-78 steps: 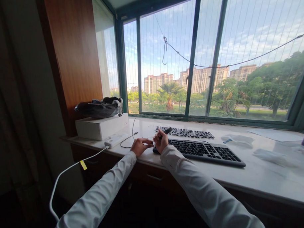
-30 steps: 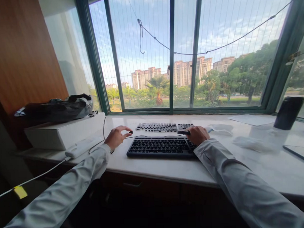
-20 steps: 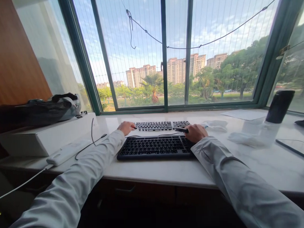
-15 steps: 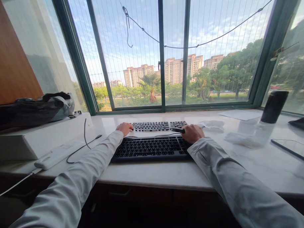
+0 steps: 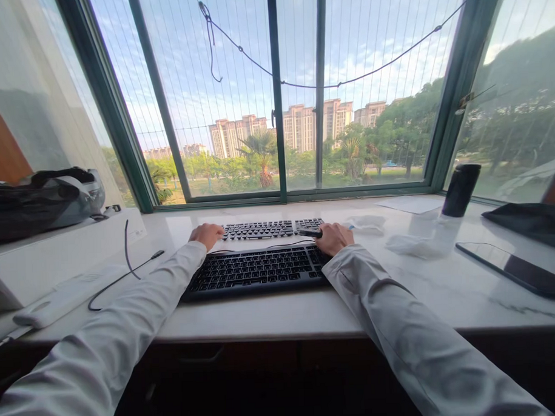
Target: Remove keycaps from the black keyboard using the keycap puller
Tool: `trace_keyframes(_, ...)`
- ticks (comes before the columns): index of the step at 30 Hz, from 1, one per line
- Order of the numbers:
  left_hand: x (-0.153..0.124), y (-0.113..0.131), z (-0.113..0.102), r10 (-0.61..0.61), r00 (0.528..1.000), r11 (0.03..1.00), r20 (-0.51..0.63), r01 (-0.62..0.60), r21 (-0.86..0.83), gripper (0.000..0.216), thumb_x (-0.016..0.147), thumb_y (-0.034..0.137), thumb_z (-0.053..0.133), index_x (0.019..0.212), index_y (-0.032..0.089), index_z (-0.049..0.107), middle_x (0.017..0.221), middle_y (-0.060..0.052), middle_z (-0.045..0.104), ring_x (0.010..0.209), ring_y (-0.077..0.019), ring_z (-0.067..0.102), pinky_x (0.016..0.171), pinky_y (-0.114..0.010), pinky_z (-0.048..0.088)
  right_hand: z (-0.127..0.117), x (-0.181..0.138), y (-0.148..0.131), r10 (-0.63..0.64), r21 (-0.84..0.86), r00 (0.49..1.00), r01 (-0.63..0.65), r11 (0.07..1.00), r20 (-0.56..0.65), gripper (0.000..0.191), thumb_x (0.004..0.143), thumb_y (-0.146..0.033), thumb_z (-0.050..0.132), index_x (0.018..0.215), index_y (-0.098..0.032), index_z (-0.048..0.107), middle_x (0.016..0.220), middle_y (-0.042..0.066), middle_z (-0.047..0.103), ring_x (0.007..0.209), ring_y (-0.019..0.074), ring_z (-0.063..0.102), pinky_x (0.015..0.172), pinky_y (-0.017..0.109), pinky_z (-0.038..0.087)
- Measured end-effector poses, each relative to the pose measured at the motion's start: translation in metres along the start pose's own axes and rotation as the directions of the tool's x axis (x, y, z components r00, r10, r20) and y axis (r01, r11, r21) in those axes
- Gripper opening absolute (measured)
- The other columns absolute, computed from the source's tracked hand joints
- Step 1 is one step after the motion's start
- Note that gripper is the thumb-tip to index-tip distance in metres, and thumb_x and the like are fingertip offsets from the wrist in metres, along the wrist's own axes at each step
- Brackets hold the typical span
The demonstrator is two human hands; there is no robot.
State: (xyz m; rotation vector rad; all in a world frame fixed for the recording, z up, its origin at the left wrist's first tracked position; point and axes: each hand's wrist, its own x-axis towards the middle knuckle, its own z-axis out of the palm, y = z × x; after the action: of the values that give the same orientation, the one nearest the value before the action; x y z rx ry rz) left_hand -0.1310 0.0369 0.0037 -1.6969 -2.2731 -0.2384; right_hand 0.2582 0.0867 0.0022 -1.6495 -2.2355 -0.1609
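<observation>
A black keyboard lies near the front of the white countertop. Behind it, rows of dark keycaps are laid out in a long strip. My left hand is at the strip's left end, fingers curled together and pointing right; what is under the fingertips is hidden. My right hand is closed around a slim black-handled tool, which points left over the strip's right part. A small blue bit shows at the hand's far side. The right wrist is by the keyboard's right back corner.
To the right are clear plastic bags, a white sheet, a black cylinder, a phone and a dark pouch. A white box, power strip and black cable stand left. A window rises behind.
The camera has turned a little to the right, so everything sits further left in view. Both hands keep about the same places beside the keycaps and keyboard.
</observation>
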Motion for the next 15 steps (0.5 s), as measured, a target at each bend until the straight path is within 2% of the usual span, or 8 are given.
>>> trace_keyframes(6, -0.025, 0.005, -0.024, 0.019, 0.995, 1.000, -0.100, -0.020, -0.010, 0.031, 0.084, 0.042, 0.048, 0.101, 0.033, 0.072, 0.105, -0.004, 0.071, 0.095, -0.0264, 0.064, 0.081, -0.033, 0.048, -0.002, 0.003, 0.009, 0.210, 0.038, 0.978, -0.210, 0.977, -0.014, 0.045, 0.083, -0.047, 0.046, 0.112, -0.014, 0.055, 0.102, 0.017, 0.063, 0.099, 0.0313, 0.059, 0.081, 0.043, 0.043)
trace_keyframes(9, -0.046, 0.011, -0.036, 0.033, 0.993, 0.999, -0.118, -0.033, -0.006, 0.032, 0.085, 0.044, 0.046, 0.103, 0.034, 0.071, 0.106, -0.003, 0.071, 0.096, -0.0260, 0.064, 0.081, -0.032, 0.048, -0.004, 0.003, 0.015, 0.314, 0.050, 0.949, -0.314, 0.948, 0.015, 0.043, 0.086, -0.041, 0.041, 0.116, -0.011, 0.052, 0.110, 0.019, 0.059, 0.103, 0.0306, 0.057, 0.084, 0.043, 0.042)
trace_keyframes(12, -0.070, 0.016, -0.047, 0.036, 0.991, 0.999, -0.131, -0.039, -0.024, 0.030, 0.084, 0.045, 0.049, 0.101, 0.036, 0.071, 0.106, 0.000, 0.071, 0.096, -0.0258, 0.064, 0.080, -0.032, 0.048, -0.005, 0.000, 0.028, 0.384, -0.008, 0.920, -0.385, 0.923, 0.079, 0.044, 0.085, -0.030, 0.044, 0.123, -0.010, 0.049, 0.124, 0.021, 0.049, 0.110, 0.0288, 0.054, 0.087, 0.041, 0.042)
trace_keyframes(15, -0.102, 0.022, -0.062, 0.046, 0.981, 0.994, -0.191, -0.064, -0.088, 0.026, 0.082, 0.046, 0.053, 0.096, 0.034, 0.073, 0.102, 0.001, 0.072, 0.092, -0.0254, 0.065, 0.077, -0.031, 0.048, -0.005, -0.008, 0.047, 0.429, -0.097, 0.896, -0.419, 0.903, 0.117, 0.048, 0.083, -0.029, 0.047, 0.128, -0.012, 0.050, 0.129, 0.023, 0.046, 0.116, 0.0308, 0.049, 0.088, 0.042, 0.041)
